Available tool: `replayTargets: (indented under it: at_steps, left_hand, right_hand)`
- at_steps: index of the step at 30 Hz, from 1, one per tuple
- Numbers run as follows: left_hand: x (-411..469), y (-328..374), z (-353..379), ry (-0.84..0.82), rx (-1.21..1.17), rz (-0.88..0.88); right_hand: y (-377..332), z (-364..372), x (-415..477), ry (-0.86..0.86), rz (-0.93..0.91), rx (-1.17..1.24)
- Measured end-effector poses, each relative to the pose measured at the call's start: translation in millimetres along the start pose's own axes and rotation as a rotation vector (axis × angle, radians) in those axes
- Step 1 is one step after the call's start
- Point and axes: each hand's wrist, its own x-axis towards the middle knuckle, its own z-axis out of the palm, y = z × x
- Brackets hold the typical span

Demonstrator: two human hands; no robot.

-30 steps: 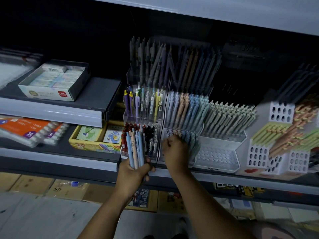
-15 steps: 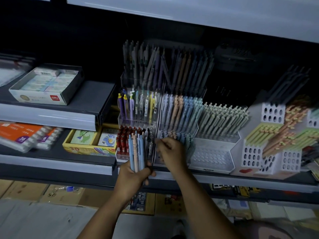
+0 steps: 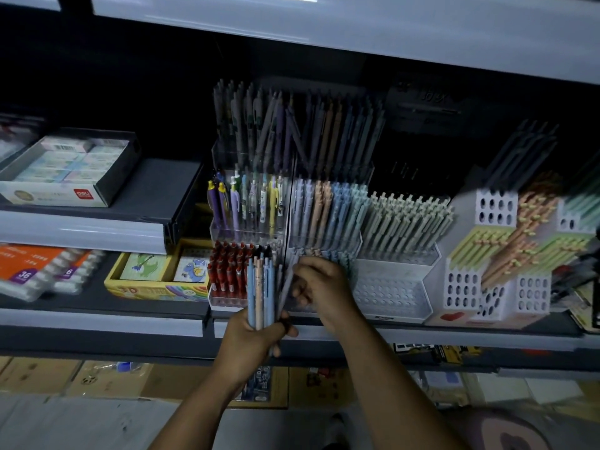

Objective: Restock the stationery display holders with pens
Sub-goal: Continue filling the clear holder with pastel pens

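My left hand grips an upright bundle of pastel pens, blue and peach, in front of the shelf edge. My right hand has come across to the bundle and pinches a greyish pen at its right side. Behind the hands stands a tiered clear display holder filled with pastel pens; its lowest tier is partly hidden by my right hand. To its left a clear holder carries red pens.
A white perforated holder with an unfilled front tier stands right of my hands. Further right are white honeycomb holders with green and peach pens. A yellow box, an eraser box and packs lie left. The upper shelf overhangs.
My right hand has moved left from the pastel holder's lowest tier to the bundle in my left hand and taken hold of a pen. The view has shifted a little.
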Motion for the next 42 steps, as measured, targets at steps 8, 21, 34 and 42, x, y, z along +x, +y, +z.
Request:
replayTargets:
  at_steps: [8,21,34,42]
  left_hand:
    - [1,4,0,0.030,-0.017,-0.008]
    - [1,0,3,0.042,-0.007,0.015]
    - [5,-4,-14,0.143,-0.079,0.048]
    - [2,-4,-20,0.068,-0.145,0.037]
  right_hand:
    - [0,3,-1,-0.043,0.037,0.146]
    - [5,-1,-1,0.086,0.000,0.029]
    - [46,-17,13,0.458,-0.548,-0.535]
    - [59,-7,16,0.368,-0.489,-0.684]
